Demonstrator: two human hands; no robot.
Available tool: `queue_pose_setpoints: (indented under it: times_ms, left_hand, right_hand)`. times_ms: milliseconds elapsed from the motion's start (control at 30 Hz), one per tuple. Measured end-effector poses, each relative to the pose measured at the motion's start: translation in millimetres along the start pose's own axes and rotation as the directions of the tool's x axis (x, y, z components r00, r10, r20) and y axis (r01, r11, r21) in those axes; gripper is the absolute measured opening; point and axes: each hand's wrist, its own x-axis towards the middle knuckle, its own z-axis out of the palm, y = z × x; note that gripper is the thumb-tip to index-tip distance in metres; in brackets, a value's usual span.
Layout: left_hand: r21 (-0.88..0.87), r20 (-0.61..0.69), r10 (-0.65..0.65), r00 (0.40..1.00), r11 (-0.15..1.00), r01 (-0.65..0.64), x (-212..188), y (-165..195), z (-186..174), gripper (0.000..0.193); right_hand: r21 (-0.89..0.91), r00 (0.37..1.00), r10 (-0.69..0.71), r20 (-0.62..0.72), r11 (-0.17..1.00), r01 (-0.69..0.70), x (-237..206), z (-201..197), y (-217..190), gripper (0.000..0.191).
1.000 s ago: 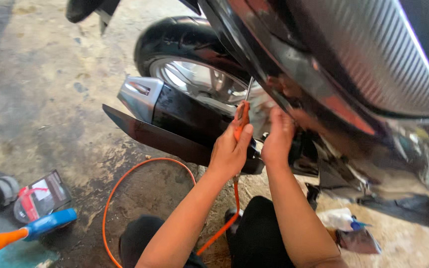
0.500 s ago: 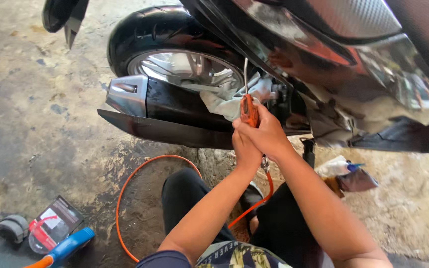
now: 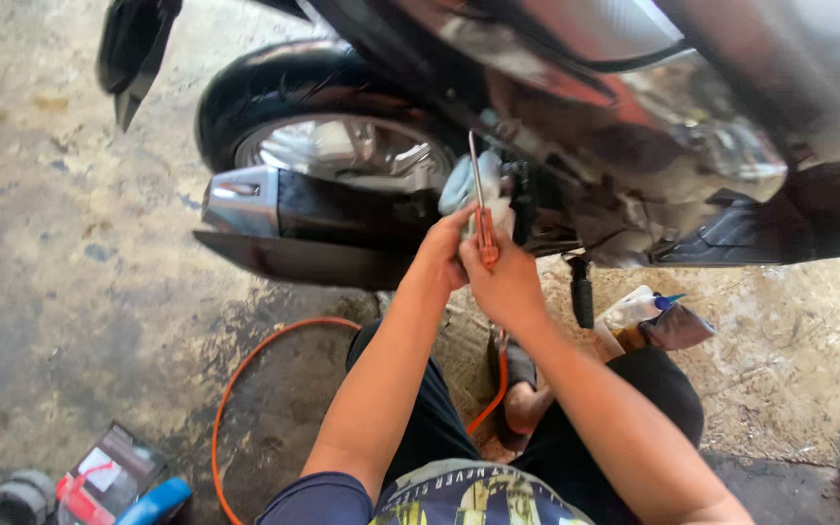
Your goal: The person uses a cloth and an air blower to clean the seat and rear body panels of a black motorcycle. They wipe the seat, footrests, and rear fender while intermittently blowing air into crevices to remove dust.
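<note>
While the motorcycle's exhaust muffler (image 3: 313,209) is sitting low beside the rear wheel (image 3: 342,146), the left hand (image 3: 442,255) and right hand (image 3: 503,282) are pressing together — both clamping the orange-handled screwdriver (image 3: 481,209) just right of that muffler — its long axis running near upright, shaft tipping slightly left, likely for steadier control.

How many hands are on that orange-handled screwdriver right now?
2. The left hand grips the screwdriver from its left side, and the right hand wraps its handle from below, both beside the motorcycle's exhaust.
</note>
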Motion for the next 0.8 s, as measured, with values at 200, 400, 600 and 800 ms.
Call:
queue_pose_setpoints:
  times_ms: [200, 400, 600, 800]
  left_hand:
    - [0.688, 0.044, 0.717, 0.696, 0.483, -0.541, 23.2, 7.9, 4.1, 0.034]
    - [0.557, 0.405, 0.787, 0.465, 0.191, -0.808, 59.3, 42.9, 24.4, 0.028]
    - [-0.167, 0.458, 0.703, 0.544, 0.669, -0.724, 87.2, 48.3, 64.5, 0.026]
    - [0.012, 0.317, 0.66, 0.681, 0.716, -0.698, 104.5, 58.6, 116.3, 0.029]
  right_hand:
    - [0.516, 0.971, 0.232, 0.058, 0.826, -0.228, -3.4, -15.3, 26.0, 0.042]
    - [0.667, 0.949, 0.258, 0.18, 0.678, -0.311, 19.7, -26.0, 58.9, 0.047]
    - [0.691, 0.958, 0.207, 0.197, 0.664, -0.285, 29.2, -26.1, 65.3, 0.044]
    - [0.661, 0.973, 0.102, 0.206, 0.719, -0.215, 33.7, -30.0, 60.2, 0.044]
